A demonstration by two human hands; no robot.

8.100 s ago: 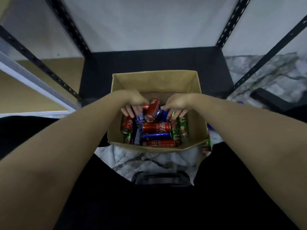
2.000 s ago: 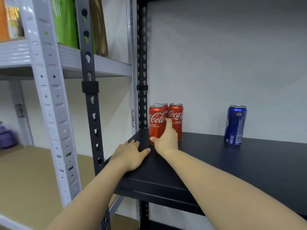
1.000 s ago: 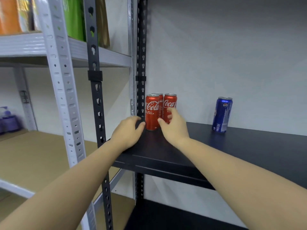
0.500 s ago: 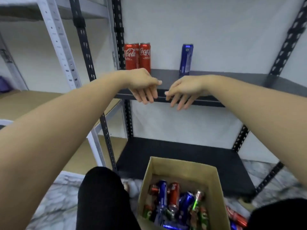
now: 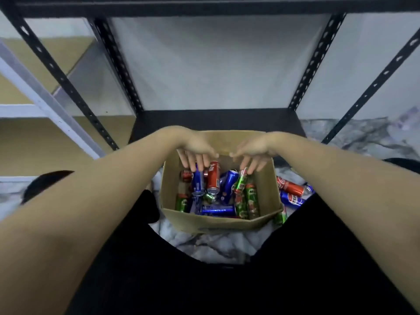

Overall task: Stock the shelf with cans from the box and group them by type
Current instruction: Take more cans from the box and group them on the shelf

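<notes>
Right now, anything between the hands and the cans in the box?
Nothing visible. The box is open-topped, and the left hand and right hand hang over it with fingers pointing down at the cans, holding nothing.

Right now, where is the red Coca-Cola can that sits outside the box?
In the head view, the red Coca-Cola can lies on the marble floor right of the cardboard box, just above a blue Pepsi can.
</notes>
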